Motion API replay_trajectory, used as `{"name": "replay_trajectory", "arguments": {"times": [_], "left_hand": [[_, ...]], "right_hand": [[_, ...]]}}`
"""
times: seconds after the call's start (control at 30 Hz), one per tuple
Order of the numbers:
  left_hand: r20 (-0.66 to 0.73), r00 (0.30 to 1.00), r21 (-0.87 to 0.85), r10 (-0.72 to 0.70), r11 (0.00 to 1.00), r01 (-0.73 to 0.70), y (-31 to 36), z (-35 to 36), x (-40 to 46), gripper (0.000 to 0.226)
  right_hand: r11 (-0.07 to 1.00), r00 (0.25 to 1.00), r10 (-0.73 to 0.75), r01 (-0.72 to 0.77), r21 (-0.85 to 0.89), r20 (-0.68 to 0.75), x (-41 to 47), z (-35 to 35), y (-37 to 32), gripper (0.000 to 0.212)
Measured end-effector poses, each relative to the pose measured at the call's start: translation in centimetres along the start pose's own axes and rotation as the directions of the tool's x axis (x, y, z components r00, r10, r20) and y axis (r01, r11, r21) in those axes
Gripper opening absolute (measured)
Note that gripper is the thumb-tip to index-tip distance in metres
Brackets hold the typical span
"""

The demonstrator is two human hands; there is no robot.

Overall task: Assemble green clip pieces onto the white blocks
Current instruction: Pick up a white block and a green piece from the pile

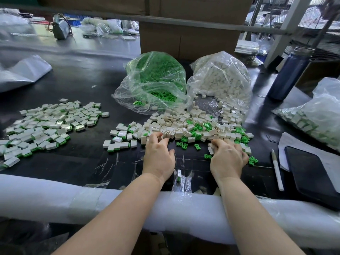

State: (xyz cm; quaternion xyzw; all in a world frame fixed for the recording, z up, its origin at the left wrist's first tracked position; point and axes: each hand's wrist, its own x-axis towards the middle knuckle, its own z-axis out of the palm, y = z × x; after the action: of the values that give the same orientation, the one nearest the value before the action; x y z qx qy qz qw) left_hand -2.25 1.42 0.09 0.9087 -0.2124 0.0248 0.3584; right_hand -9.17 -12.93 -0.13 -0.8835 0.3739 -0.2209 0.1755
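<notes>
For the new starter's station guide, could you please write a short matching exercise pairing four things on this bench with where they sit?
Things:
1. bag of green clips
2. blue bottle
3. white pen
4. pile of finished blocks

Places:
A. far right, standing upright
B. left side of the table
C. beside the bag of white blocks
D. right of the right hand, by the black tablet

Pairs: 1-C, 2-A, 3-D, 4-B

Probably a factory assembly bench: bulk parts bags (156, 78), cartons (189, 39).

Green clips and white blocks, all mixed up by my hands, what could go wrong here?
1. Loose green clips near the right hand could get swept toward the table's padded edge.
2. One block already lies apart near that edge.
3. Unassembled blocks sit close to finished pieces; they might mix.
</notes>
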Motion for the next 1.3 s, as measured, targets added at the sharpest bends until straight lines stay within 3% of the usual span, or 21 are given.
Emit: {"name": "replay_trajectory", "arguments": {"times": [0.2,0.57,0.77,1.03,1.13,1.3], "left_hand": [[-0.005,1.000,0.034,-0.017,0.999,0.017,0.04,0.09,0.05,0.042],[-0.032,0.998,0.013,0.047,0.999,-0.047,0.07,0.19,-0.05,0.042],[-0.033,0.997,0.024,0.077,0.997,-0.076,0.15,0.04,-0.24,0.036],[-0.039,0.992,0.009,0.119,0.993,-0.118,0.06,0.13,-0.32,0.029],[-0.041,0.984,-0.015,0.173,0.985,-0.174,0.22,0.04,-0.35,0.025],[0.018,0.970,-0.034,0.243,0.970,-0.242,0.46,0.02,-0.50,0.025]], "right_hand": [[1.000,0.999,0.011,-0.010,-0.027,0.042,-0.11,-0.38,-0.16,0.027],[0.997,0.999,0.046,-0.048,-0.066,-0.018,-0.30,-0.49,-0.48,0.023],[0.993,0.996,0.053,-0.046,-0.107,0.069,-0.14,-0.48,-0.37,0.052],[0.998,1.000,0.013,-0.014,-0.062,-0.028,0.01,-0.30,-0.28,0.019],[0.993,0.988,-0.099,0.107,0.058,-0.117,-0.26,-0.53,-0.56,0.010],[0.962,0.969,-0.227,0.239,0.136,-0.094,-0.74,-0.54,-0.91,0.010]]}}
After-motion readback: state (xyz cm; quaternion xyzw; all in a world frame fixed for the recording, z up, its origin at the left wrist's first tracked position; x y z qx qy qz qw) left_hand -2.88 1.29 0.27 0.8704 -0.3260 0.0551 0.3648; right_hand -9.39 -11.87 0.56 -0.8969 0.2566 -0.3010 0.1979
